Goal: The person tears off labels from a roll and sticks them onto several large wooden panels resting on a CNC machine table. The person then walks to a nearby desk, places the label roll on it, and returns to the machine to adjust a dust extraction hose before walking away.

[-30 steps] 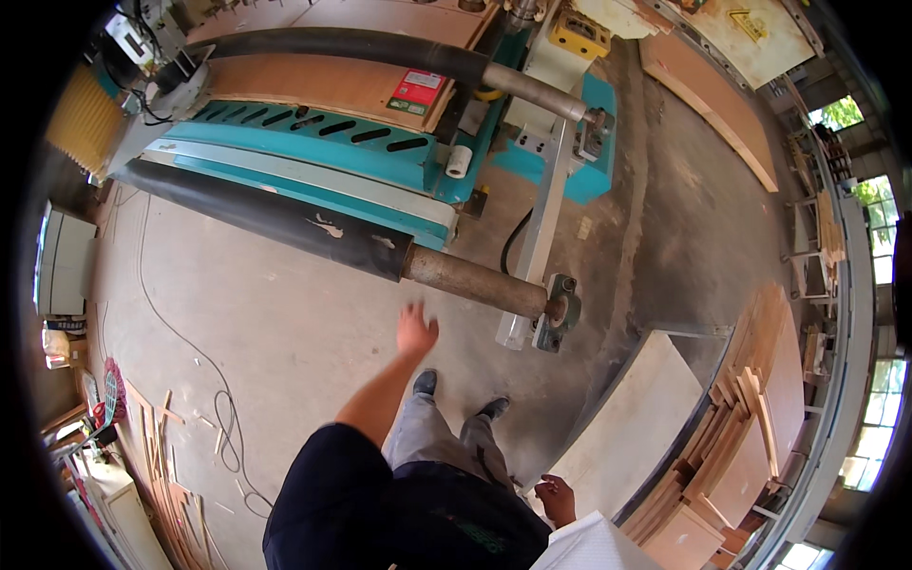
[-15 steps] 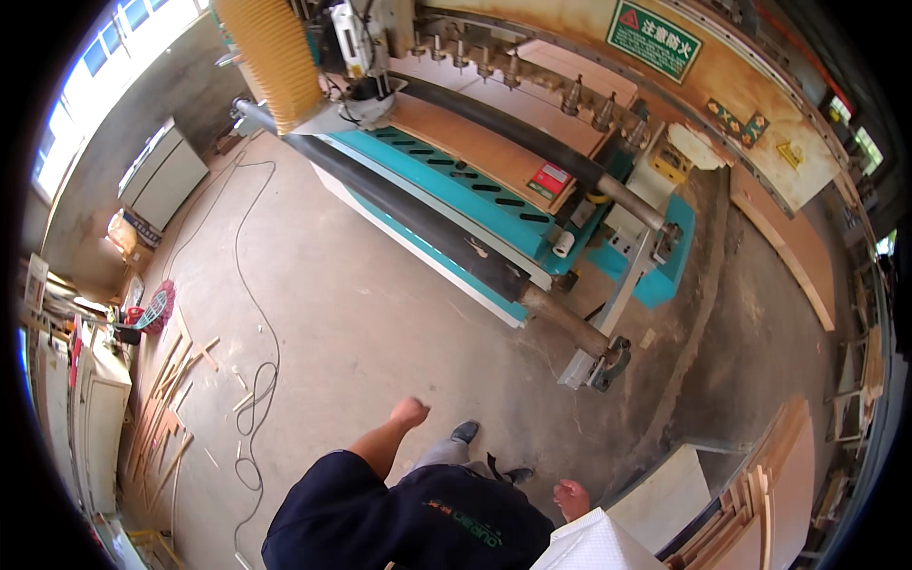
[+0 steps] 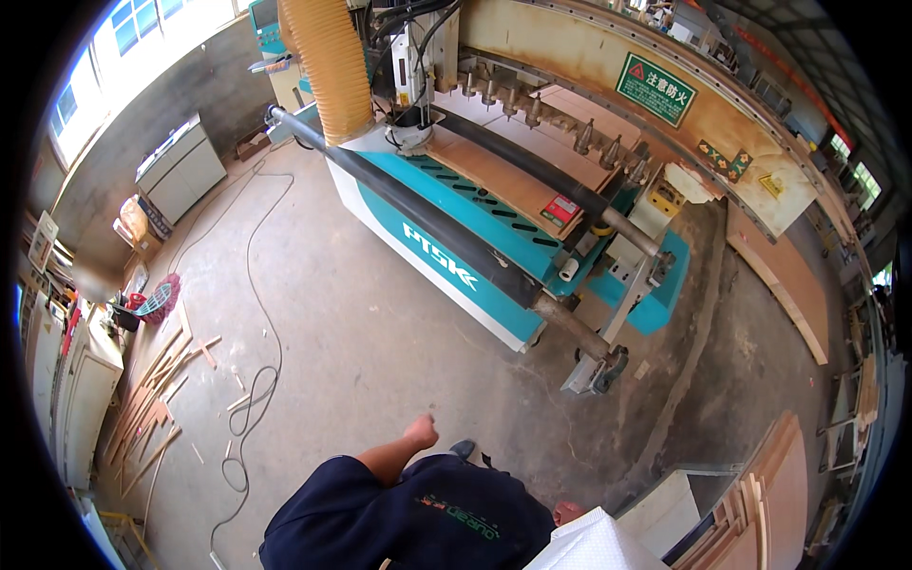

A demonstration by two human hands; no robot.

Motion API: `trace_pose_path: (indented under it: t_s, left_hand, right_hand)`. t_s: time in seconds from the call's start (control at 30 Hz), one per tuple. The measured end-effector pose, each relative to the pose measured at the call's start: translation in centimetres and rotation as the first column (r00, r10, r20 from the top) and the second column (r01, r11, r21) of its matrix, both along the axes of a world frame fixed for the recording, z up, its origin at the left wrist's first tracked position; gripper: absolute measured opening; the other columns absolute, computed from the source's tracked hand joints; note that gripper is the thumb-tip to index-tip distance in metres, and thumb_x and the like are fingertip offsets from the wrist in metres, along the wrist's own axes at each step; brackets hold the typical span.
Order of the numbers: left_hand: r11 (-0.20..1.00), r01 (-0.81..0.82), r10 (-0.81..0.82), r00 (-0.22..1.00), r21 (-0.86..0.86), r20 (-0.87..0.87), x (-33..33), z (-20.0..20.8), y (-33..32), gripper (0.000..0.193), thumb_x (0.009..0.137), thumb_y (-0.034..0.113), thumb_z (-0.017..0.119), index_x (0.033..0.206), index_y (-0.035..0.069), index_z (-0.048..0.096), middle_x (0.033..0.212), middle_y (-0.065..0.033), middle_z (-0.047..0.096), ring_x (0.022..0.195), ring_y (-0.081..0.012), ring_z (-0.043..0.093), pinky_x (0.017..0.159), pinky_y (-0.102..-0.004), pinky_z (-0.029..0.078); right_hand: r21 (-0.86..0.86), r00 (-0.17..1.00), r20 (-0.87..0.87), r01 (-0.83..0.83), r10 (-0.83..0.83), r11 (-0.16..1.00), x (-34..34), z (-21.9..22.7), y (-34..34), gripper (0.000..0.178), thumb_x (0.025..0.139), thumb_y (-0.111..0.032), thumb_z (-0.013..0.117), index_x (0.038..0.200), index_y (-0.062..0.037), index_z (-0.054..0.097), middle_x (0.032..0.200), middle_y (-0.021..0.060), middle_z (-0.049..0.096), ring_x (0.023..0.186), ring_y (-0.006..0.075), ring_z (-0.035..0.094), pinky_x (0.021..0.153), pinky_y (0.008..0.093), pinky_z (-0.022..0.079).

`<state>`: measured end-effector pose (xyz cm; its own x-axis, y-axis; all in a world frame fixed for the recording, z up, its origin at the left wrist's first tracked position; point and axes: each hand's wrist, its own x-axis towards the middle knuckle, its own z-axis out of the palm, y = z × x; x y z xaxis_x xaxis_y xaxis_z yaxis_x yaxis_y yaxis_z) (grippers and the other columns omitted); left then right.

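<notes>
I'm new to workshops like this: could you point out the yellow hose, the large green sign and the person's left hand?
Yellow hose [image 3: 328, 74], head view: its ribbed side.
Large green sign [image 3: 656, 89], head view: middle of its front.
Left hand [image 3: 421, 432], head view: middle of the hand.

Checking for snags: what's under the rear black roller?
A brown board with a red label shows alongside the roller; the strip directly beneath is covered.

Left forearm [image 3: 388, 462]: bare, I see it slanting forward and inward.
Left hand [image 3: 421, 433]: ahead of the torso [image 3: 423, 522], seemingly curled into a loose fist.
Right hand [image 3: 567, 513]: low beside the torso (from my station I can't read its grip).
</notes>
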<state>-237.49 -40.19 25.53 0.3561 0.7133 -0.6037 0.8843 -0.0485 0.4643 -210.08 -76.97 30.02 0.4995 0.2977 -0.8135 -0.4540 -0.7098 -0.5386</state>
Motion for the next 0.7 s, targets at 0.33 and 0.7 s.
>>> trace_pose_path:
  t_s: [0.33,0.7]
  left_hand:
    - [0.957,0.271,-0.286,0.943,-0.107,-0.167,-8.1,-2.6,4.5,0.028,0.079,0.027,0.052,0.080,0.004,0.068,0.088,-0.0175,0.065,0.088,-0.0332,0.063,0.077,-0.0424,0.050]
    - [0.975,0.200,-0.206,0.977,0.097,0.056,5.4,4.1,1.5,0.041,0.086,0.043,0.050,0.089,0.005,0.067,0.089,-0.0185,0.065,0.091,-0.0359,0.061,0.081,-0.0439,0.048]
  right_hand:
    - [0.046,0.987,-0.098,0.133,-0.128,0.990,-0.9,-7.0,-5.3,0.010,0.080,-0.012,0.055,0.071,-0.0074,0.056,0.059,0.0025,0.051,0.049,0.0133,0.051,0.042,0.0258,0.036]
    - [0.126,0.980,-0.114,0.178,-0.163,0.976,-2.1,1.2,1.7,0.008,0.079,-0.011,0.056,0.073,-0.0070,0.058,0.057,0.0034,0.052,0.046,0.0143,0.052,0.039,0.0258,0.039]
